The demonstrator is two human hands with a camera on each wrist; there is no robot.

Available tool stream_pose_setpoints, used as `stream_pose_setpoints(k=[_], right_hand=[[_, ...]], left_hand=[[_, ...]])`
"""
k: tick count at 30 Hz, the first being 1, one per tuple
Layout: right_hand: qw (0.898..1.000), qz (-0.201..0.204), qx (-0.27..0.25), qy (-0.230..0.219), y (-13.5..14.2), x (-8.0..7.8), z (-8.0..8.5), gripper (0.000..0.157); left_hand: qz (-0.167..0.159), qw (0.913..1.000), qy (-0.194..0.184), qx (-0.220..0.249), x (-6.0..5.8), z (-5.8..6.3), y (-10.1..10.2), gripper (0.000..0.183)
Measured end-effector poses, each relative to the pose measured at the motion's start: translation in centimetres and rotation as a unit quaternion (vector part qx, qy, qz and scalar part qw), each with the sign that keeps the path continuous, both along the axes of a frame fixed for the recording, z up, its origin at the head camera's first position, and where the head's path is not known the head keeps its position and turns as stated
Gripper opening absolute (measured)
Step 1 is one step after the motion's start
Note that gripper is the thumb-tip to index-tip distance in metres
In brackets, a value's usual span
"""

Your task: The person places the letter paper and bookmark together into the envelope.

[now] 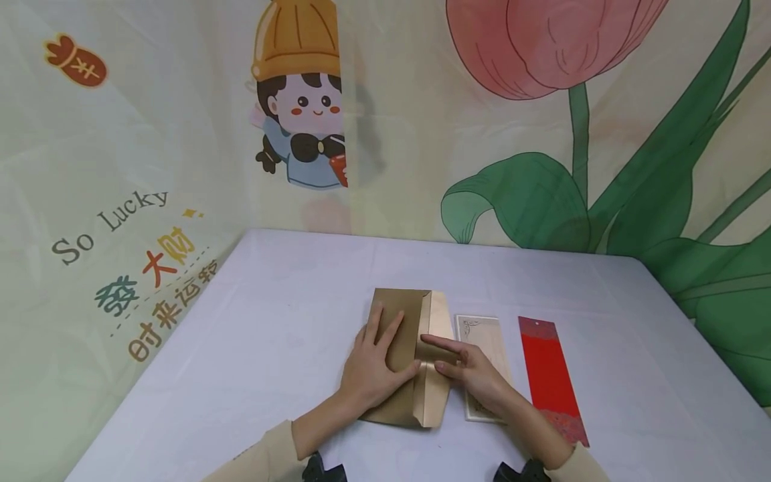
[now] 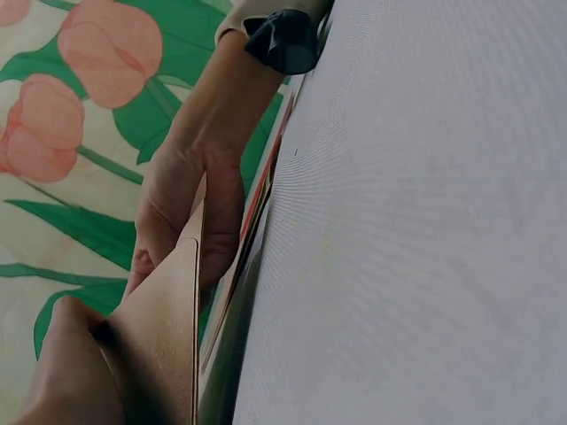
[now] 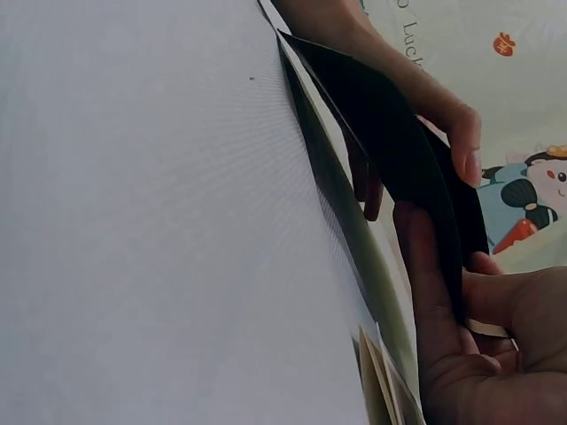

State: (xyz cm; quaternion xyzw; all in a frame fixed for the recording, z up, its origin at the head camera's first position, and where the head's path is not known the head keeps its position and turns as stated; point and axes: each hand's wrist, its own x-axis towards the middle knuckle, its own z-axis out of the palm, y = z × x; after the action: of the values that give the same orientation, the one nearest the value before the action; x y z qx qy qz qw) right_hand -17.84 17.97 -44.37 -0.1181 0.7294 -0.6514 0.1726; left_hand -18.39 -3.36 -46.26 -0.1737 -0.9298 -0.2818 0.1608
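Observation:
A brown paper envelope (image 1: 409, 304) lies on the table, its long flap (image 1: 435, 402) on the right side. My left hand (image 1: 375, 368) rests on the envelope's body with fingers spread, the thumb at the fold. On the flap's side, my right hand (image 1: 478, 378) pinches the flap between thumb and index finger. In the left wrist view the flap (image 2: 159, 332) stands tilted up from the table. The right wrist view shows the flap's dark side (image 3: 390, 115), with right-hand fingers (image 3: 423, 248) against it.
Right of the envelope lies a pale card (image 1: 488, 335) with ornamental corners, partly under the right forearm. Farther right is a red strip (image 1: 545, 368) with a small hole at its top. The white table (image 1: 271, 321) meets printed cloth (image 1: 397, 167) behind.

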Motion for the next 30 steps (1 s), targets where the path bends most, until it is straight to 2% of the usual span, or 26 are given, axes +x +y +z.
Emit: stream_pose_setpoints(k=[5, 12, 18, 21, 25, 30], right_hand=[[1.0, -0.003, 0.007, 0.012, 0.1, -0.03, -0.1, 0.048], [1.0, -0.008, 0.001, -0.006, -0.08, 0.02, -0.12, 0.05], [1.0, -0.015, -0.001, -0.017, -0.27, -0.06, -0.19, 0.051], [1.0, -0.017, 0.007, -0.01, -0.27, -0.14, -0.19, 0.051], [0.999, -0.018, 0.028, 0.014, -0.24, -0.13, -0.21, 0.053], [0.998, -0.01, 0.039, 0.046, -0.16, 0.04, -0.5, 0.055]], left_hand=[[-0.028, 0.9967, 0.036, 0.067, 0.05, 0.1, -0.09, 0.079], [-0.036, 0.9928, 0.071, 0.09, 0.23, 0.37, -0.17, 0.074], [-0.045, 0.9908, 0.065, 0.11, 0.07, 0.48, -0.18, 0.071], [-0.027, 0.9945, 0.052, 0.088, -0.06, 0.47, -0.08, 0.072], [0.011, 0.9995, 0.017, 0.026, -0.22, 0.51, 0.23, 0.079], [0.042, 0.9986, -0.01, -0.031, -0.13, 0.69, 0.68, 0.089]])
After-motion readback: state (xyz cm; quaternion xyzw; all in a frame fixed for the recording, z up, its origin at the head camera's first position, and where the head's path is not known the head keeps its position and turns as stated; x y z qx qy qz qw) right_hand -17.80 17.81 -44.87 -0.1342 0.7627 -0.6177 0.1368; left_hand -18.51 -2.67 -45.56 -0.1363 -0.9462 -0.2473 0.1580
